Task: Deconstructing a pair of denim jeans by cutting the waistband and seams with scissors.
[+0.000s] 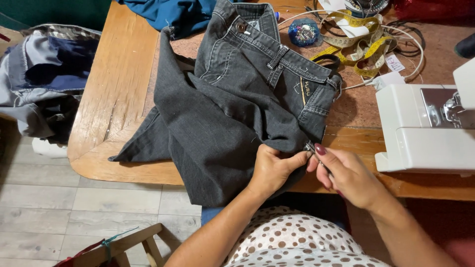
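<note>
The soft, limp but fairly heavy jeans (pixel 237 104) lay on the worktop (pixel 114 94), the left hand (pixel 272 168) and right hand (pixel 346 175) fingers pinched shut on their folded edge, probably the best grip.

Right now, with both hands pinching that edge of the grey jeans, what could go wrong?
The right hand seems to hold a small metal tool at the seam, close to the left hand; a slip could prick a fingertip. Much of the jeans hangs over the table edge, so their weight may drag the seam out of the pinch. The sewing machine stands close to the right hand; an elbow could knock it.
</note>
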